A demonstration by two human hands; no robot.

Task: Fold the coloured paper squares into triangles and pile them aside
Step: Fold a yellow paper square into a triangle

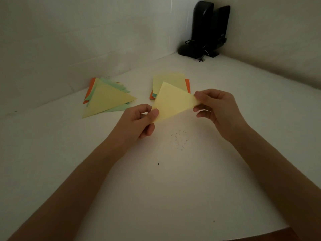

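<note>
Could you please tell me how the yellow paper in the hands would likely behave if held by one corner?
Probably floppy: the yellow paper spans between the left hand and right hand, each pinching a corner, and looks thin. Likely light, so a draught could shift it. It should crease easily, like the folded triangles nearby.

Two hands (pixel 137 120) (pixel 217 108), one held sheet (pixel 172 103), two paper piles (pixel 106 100) (pixel 170 78) (plus two speakers (pixel 202 23) (pixel 223 23))

Bare forearms (pixel 83 180), left hand (pixel 137 122), right hand (pixel 218 110)
</note>
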